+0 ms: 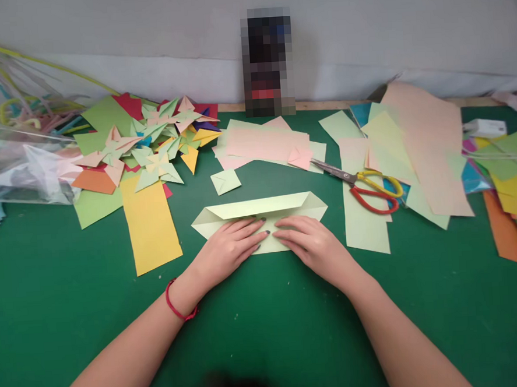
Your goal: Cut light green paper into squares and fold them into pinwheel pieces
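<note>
A pale green sheet of folding paper lies in front of me, its long far edge folded over and its two ends pointed. On its left half my left hand rests flat, fingers stretched toward the middle. My right hand lies on the right half with its fingers extended and pointing left. The fingertips of both hands nearly meet over the paper, which they press against the table. Just beyond the sheet lies a small folded pale green square. Part of the sheet's near side is hidden under my hands.
Scissors with red and yellow handles lie on green strips at right. Pink sheets are behind. Folded paper stars heap at left, near a yellow sheet and clear plastic bag. A blurred dark object stands against the wall.
</note>
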